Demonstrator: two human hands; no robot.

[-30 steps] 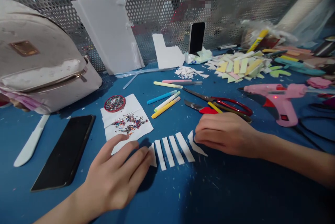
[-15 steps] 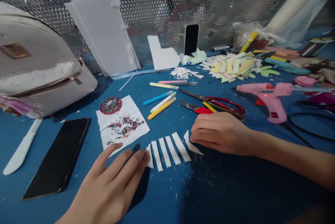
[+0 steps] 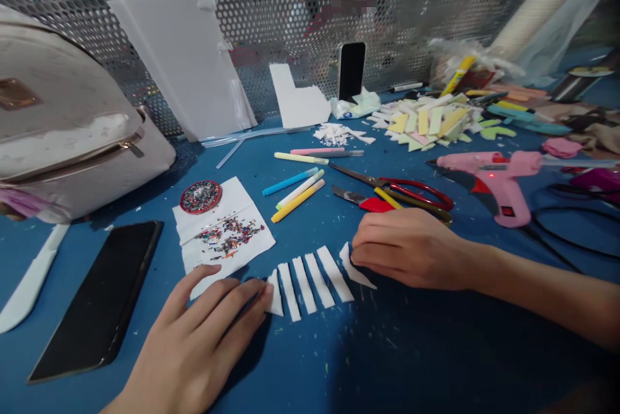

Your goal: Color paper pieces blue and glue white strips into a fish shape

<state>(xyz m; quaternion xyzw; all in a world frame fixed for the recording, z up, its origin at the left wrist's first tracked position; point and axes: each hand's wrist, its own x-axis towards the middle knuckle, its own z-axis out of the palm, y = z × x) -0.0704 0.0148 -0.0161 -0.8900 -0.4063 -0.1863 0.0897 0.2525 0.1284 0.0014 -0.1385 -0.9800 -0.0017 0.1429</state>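
Observation:
A row of several short white strips (image 3: pixel 303 285) lies on the blue table, side by side with small gaps. My left hand (image 3: pixel 188 330) rests flat at the left end, its fingers spread, the fingertips touching the leftmost white strip (image 3: pixel 274 296). At the other end, my right hand (image 3: pixel 407 247) is closed, with curled fingers against the edge of a pointed white strip (image 3: pixel 355 269). What its fingertips hold, if anything, is hidden. Behind my left fingers lies a white paper sheet (image 3: pixel 242 197) with coloured glitter bits and a round red-rimmed dish (image 3: pixel 201 197).
Beyond the strips lie coloured markers (image 3: pixel 298 201), red-handled scissors (image 3: pixel 416 189) and a red cutter (image 3: pixel 375 205). A pink glue gun (image 3: pixel 508 181), its cord trailing, stands at right. At left are a black phone (image 3: pixel 97 301), a white knife (image 3: pixel 36 278) and a backpack (image 3: pixel 72 117).
The view has shifted slightly, so things at left appear a little farther left. Both hands stay at the same ends of the strip row, which looks unchanged.

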